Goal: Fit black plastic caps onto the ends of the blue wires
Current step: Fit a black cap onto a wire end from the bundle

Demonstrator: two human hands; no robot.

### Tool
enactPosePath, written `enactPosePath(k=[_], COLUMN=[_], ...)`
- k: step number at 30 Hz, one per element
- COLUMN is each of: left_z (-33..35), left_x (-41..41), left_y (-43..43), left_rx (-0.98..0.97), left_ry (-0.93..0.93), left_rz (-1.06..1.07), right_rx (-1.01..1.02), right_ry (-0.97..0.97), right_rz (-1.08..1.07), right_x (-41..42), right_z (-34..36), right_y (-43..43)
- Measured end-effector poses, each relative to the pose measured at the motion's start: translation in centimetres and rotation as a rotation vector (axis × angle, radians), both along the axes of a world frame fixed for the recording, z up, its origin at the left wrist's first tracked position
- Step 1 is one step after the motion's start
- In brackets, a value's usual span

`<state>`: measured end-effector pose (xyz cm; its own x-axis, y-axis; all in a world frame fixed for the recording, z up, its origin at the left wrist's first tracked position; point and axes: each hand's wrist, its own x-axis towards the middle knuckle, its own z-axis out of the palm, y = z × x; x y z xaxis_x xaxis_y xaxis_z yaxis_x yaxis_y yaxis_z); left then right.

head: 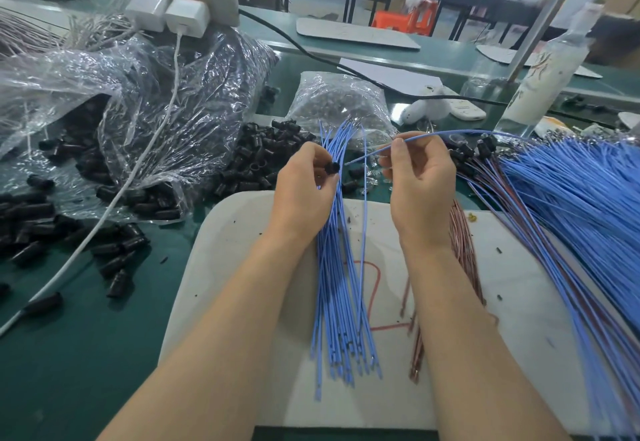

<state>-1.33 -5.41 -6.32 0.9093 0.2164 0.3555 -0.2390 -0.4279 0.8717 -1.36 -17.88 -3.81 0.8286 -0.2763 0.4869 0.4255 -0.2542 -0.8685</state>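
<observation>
- Matte green counter [86, 354], white rounded board [225, 232].
- Crinkled clear plastic bag [194, 101] spilling black tubular caps [263, 160].
- Left hand [301, 194] pinches one cap [333, 167]; right hand [420, 180], a thin blue wire [367, 155].

Loose caps [114, 264] left, wire fan [571, 198] right.

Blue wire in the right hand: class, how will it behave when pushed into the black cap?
Probably springy rather than limp: the blue wire arcs smoothly from the right hand. Its short free tip looks straight, so it likely pushes into the black cap without buckling. Probably light, being so thin.
</observation>
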Motion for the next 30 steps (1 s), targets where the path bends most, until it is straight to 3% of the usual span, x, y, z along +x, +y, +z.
enactPosePath(k=[13, 20, 30], left_z=[0.1, 0.2, 0.5], left_x=[0.1, 0.0, -0.3], left_y=[-0.3, 0.0, -0.2], left_rx=[0.149, 0.140, 0.188], left_ry=[-0.078, -0.051, -0.060], left_rz=[-0.068, -0.036, -0.079], right_rx=[-0.228, -0.057, -0.078], right_ry=[-0.086, -0.004, 0.018], right_rz=[-0.025, -0.110, -0.019], right_x=[-0.5, -0.1, -0.1], right_z=[0.2, 0.6, 0.2], right_y=[0.6, -0.7, 0.0])
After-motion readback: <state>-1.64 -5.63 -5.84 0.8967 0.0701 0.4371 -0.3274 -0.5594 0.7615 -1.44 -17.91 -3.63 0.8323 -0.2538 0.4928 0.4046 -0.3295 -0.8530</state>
